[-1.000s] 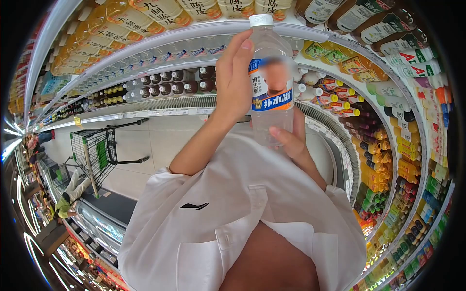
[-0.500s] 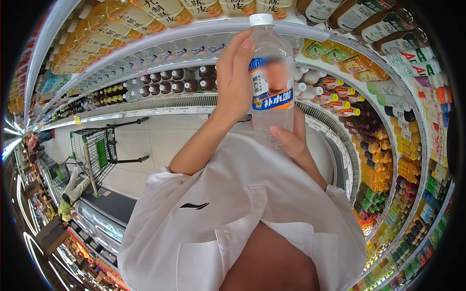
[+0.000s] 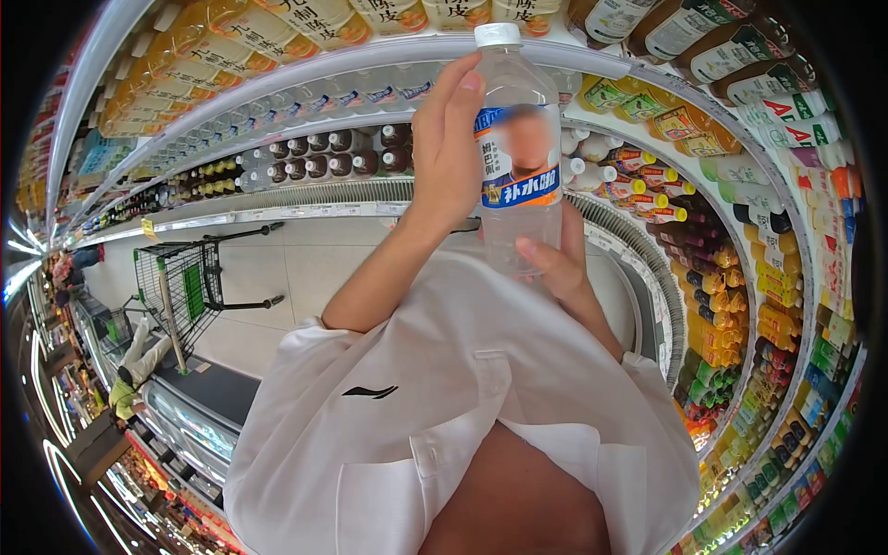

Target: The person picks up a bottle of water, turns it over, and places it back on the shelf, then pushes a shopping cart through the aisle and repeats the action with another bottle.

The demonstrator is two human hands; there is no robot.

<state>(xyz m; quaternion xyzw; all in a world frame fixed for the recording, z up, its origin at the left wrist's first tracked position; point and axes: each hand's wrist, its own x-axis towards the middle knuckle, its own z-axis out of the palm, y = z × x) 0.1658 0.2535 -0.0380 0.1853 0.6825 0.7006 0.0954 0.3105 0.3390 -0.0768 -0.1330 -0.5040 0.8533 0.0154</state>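
Observation:
Upright in front of my chest is a clear plastic drink bottle [image 3: 520,236] with a white cap and a blue and orange label. My left hand [image 3: 448,139] is closed along the bottle's left side, reaching up toward its shoulder; part of its grip is hidden behind the bottle. Near the base, my right hand [image 3: 559,264] grips the bottle from the right, its thumb across the front and the other fingers mostly hidden. The label's front faces me.
Curved shelves [image 3: 592,63] of drinks wrap around the front and right, with amber bottles [image 3: 231,42] on top and dark-capped bottles [image 3: 344,153] lower down. A shopping cart [image 3: 180,287] stands on the floor to the left. Farther left, a person [image 3: 129,384] is near a glass-topped display case [image 3: 190,421].
The bottle has shifted very slightly within the same two-handed hold. At the far left, the distant person has moved a little.

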